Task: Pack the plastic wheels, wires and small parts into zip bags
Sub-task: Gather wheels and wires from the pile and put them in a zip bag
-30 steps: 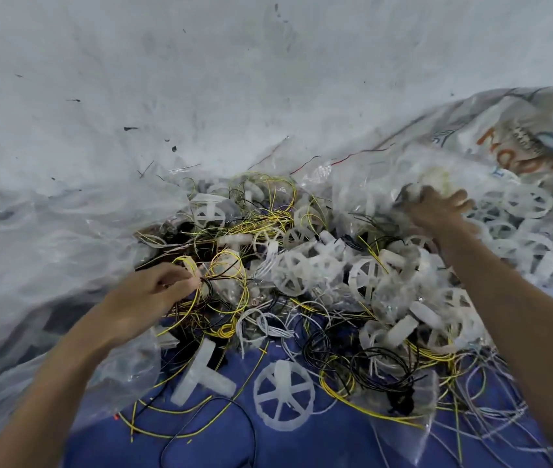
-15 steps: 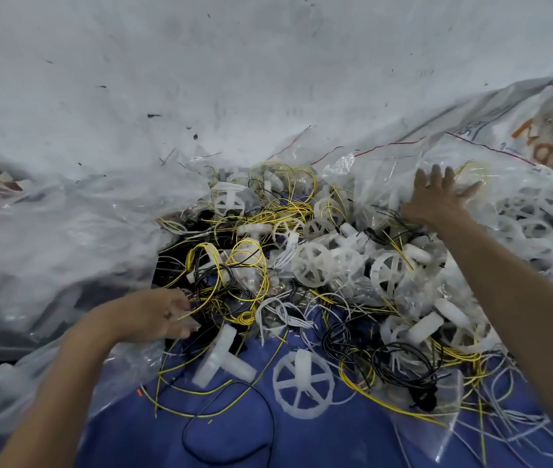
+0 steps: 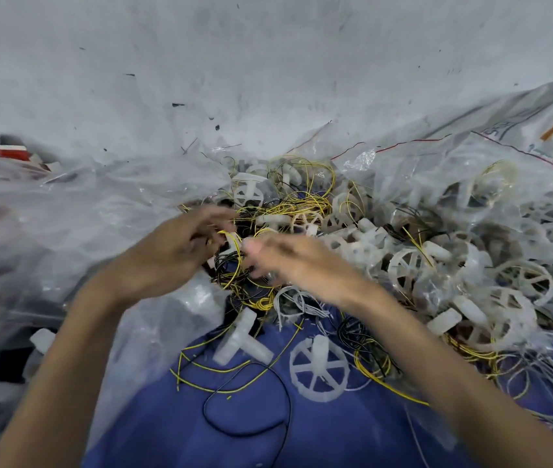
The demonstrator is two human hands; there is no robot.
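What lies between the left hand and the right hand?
In the head view, a tangle of yellow and black wires lies between the left hand and the right hand. Both hands are blurred.

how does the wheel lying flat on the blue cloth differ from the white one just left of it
The flat wheel faces up, showing its whole ring and spokes; the left wheel is tipped on its rim, seen edge-on. The flat wheel's stub points up, the left wheel's sideways. Both are white plastic, loose on the blue cloth.
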